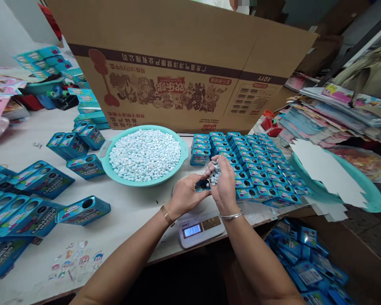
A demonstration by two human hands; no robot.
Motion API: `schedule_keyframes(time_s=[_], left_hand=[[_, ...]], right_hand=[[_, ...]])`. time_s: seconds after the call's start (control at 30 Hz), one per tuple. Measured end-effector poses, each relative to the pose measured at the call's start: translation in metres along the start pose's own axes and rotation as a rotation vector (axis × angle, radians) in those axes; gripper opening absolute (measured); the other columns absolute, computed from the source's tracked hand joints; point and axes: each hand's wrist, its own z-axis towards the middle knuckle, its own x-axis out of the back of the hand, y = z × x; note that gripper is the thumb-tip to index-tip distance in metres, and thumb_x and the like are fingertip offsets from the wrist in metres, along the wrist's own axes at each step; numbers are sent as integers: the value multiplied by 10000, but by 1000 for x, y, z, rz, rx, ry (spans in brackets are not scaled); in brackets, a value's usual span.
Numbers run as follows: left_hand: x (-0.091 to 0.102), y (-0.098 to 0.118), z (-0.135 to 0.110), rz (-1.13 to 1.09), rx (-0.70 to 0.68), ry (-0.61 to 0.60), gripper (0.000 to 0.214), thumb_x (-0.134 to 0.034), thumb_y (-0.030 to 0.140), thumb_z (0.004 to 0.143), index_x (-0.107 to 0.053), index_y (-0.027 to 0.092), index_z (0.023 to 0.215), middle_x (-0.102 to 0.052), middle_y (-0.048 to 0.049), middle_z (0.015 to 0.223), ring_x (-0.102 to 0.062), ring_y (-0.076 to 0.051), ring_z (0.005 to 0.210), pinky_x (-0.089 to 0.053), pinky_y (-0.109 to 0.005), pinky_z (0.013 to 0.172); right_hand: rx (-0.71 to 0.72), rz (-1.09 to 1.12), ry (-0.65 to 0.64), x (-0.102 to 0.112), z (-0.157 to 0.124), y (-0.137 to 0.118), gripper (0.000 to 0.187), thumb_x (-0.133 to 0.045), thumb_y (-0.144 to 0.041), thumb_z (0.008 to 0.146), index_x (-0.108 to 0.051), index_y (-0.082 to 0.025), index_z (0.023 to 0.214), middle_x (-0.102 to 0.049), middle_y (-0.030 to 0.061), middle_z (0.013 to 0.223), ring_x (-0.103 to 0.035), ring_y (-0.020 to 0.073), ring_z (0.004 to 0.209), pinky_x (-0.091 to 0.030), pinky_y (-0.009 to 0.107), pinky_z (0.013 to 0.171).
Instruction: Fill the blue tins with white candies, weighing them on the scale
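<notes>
My left hand (pixel 186 195) grips a small blue candy box (pixel 203 185), its round top hole facing up, over the kitchen scale (pixel 200 230). Cupped right beside it, my right hand (pixel 225 184) holds a heap of pale blue candies (pixel 214 173) at the box's opening. Fingers hide much of the box. The scale's lit display seems to read 233.4, though the digits are slightly blurred. A turquoise basin (pixel 146 183) full of the same candies stands beyond my left hand. Rows of blue boxes (pixel 257 167) stand close together to the right of my hands.
Behind the basin rises a large cardboard carton (pixel 184 59). More blue boxes (pixel 84 210) stand at the left. A second turquoise basin (pixel 373 199) with white card sits at the right, and below the table edge a carton holds many blue boxes (pixel 307 271).
</notes>
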Motion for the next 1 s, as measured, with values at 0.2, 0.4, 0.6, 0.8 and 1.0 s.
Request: schedule_keyframes(time_s=[0.2, 0.4, 0.6, 0.8, 1.0], left_hand=[[1, 2, 0, 14, 23, -15, 321, -736, 250, 772, -698, 196, 1086, -749, -56, 1087, -709, -241, 978, -549, -355, 877], [3, 5, 1, 25, 35, -32, 290, -734, 284, 781, -705, 204, 1058, -751, -47, 1057, -708, -226, 933, -543, -335, 838], [7, 9, 5, 71, 86, -90, 292, -756, 351, 760, -716, 221, 1018, -751, -35, 1049, -701, -223, 932, -532, -326, 849], [11, 15, 17, 78, 189, -134, 229, -720, 372, 777, -739, 202, 929, -765, -33, 970, -704, -217, 878, -537, -315, 813], [14, 17, 27, -52, 215, -33, 245, -697, 375, 804, -728, 176, 945, -759, -65, 984, -701, -211, 910, -545, -311, 823]], right_hand=[[-25, 18, 0, 0, 1, 0, 299, -689, -481, 804, -567, -212, 762, -452, -68, 552, -424, 72, 467, -383, 178, 428], [-121, 102, 61, 1, 7, -1, 323, -710, -474, 799, -545, -201, 749, -420, -88, 541, -314, 35, 400, -264, 132, 341], [-254, 276, 79, 5, 13, -13, 279, -650, -408, 881, -518, -199, 752, -389, -104, 516, -298, 32, 374, -249, 114, 311], [-327, 369, 77, 10, 15, -30, 279, -624, -393, 909, -485, -210, 751, -351, -118, 498, -293, 37, 346, -235, 119, 289], [-314, 389, 64, 14, 14, -34, 276, -585, -384, 935, -479, -216, 744, -337, -116, 496, -295, 43, 343, -234, 128, 288]])
